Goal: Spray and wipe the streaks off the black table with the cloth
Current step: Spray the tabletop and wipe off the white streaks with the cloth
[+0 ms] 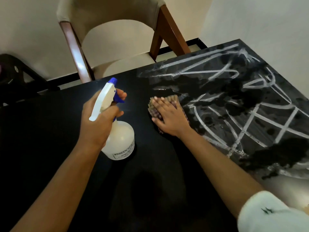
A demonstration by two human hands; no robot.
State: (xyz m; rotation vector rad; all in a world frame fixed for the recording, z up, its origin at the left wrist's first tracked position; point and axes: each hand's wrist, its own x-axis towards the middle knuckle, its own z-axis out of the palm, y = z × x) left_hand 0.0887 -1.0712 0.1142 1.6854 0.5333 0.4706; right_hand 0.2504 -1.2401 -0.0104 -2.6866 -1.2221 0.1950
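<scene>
My left hand grips a white spray bottle with a blue nozzle and trigger, one finger on the trigger, the bottle held just above the black table. My right hand lies flat, fingers spread, pressing a checked cloth onto the table. White chalky streaks in crossing lines and curves cover the table's right part, with dark wet blotches among them. The cloth sits at the left edge of the streaked area.
A beige upholstered chair with wooden legs stands at the table's far side. A dark object sits at the far left. A white wall runs along the table's right edge. A white sleeve shows at bottom right.
</scene>
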